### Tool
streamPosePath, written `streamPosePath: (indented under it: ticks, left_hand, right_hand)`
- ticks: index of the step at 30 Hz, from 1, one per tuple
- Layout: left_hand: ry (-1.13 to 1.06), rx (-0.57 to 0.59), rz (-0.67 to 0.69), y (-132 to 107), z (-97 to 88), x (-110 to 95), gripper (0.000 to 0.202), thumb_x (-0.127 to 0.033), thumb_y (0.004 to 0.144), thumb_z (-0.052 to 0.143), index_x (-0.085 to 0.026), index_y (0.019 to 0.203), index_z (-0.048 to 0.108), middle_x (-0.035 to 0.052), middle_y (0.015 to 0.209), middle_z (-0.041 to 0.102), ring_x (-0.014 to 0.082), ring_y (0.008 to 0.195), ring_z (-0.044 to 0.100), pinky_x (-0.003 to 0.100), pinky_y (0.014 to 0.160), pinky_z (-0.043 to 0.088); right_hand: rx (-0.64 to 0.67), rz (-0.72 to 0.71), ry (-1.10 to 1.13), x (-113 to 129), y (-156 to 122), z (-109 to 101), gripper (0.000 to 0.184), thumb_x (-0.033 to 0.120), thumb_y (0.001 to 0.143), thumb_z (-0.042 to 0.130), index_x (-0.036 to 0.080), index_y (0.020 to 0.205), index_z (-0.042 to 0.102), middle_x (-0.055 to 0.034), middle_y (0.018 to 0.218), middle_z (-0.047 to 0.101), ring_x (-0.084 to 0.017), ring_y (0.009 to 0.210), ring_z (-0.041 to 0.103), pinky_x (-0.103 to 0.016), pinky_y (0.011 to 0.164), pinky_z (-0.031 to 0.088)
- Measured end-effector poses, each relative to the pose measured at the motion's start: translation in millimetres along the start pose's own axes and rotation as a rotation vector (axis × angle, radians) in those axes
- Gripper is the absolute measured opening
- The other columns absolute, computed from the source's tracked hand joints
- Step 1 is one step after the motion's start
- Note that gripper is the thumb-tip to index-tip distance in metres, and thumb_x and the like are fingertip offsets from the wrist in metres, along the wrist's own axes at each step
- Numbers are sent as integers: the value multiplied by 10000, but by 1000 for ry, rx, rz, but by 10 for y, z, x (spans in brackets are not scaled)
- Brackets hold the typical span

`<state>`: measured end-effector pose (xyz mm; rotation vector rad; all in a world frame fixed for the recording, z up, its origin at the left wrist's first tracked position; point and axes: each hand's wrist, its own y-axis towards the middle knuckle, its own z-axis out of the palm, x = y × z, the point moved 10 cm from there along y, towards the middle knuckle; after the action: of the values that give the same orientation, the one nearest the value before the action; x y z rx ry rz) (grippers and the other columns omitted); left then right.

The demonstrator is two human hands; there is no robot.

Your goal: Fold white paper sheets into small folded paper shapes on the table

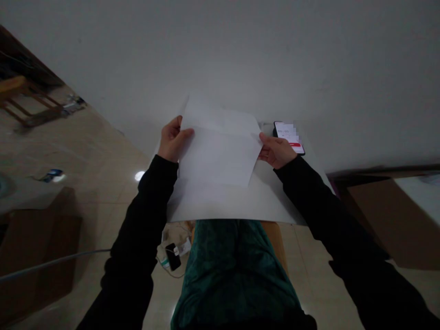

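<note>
A white sheet of paper (220, 146) is held up in front of me, with a crease across its upper part. My left hand (173, 140) pinches its left edge, thumb on top. My right hand (277, 151) grips its right edge. Below the sheet lies a white tabletop (233, 204). A smartphone (288, 137) with a lit screen rests at the far side of the tabletop, just beyond my right hand and not touching it. Black sleeves cover both my arms.
A white wall (220, 55) rises behind the table. On the tiled floor (96, 146), a black phone (173, 256) lies among white cables below the table. Cardboard boxes (37, 247) stand at left, another (388, 220) at right. A wooden chair (24, 101) stands far left.
</note>
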<state>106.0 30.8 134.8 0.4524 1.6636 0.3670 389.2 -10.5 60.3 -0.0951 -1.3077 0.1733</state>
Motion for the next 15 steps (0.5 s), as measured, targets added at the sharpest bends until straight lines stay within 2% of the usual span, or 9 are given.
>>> streamPosePath:
  ticks: [4,7,10,12,15]
  left_hand:
    - [-15,94,-178,-60,98,226,382,-523,696,717,-173,720,564,4,605,536,147,576,595,231,480,476]
    - [10,104,-283,-128,157,361,454,-568,662,754,-143,746,617,50,638,617,174,599,632,256,494,514]
    - [48,138,-273,-175,242,342,507,-540,599,823,-122,836,661,97,784,706,204,704,679,299,591,576]
    - [64,183,-255,-195,300,317,504,-511,574,847,-119,840,673,103,832,728,212,744,690,316,630,592]
    - [90,237,-245,-203,327,335,452,-474,567,859,-115,771,676,97,807,733,219,741,692,324,631,595]
  right_hand:
    - [-41,-81,-63,39,34,-37,406,505,549,871,201,638,618,22,608,638,-113,538,609,-285,543,562]
    - [-44,-138,-127,33,83,-52,429,485,501,888,201,559,571,62,508,542,-91,471,537,-282,507,546]
    - [-70,-197,-212,49,123,-144,411,447,508,888,205,524,557,72,468,504,-91,451,509,-283,474,530]
    - [-87,-224,-261,66,144,-224,354,409,512,890,204,563,606,52,502,562,-114,483,545,-290,467,527]
    - [-70,-247,-300,80,174,-303,301,342,503,895,198,642,670,24,564,638,-142,527,590,-299,466,526]
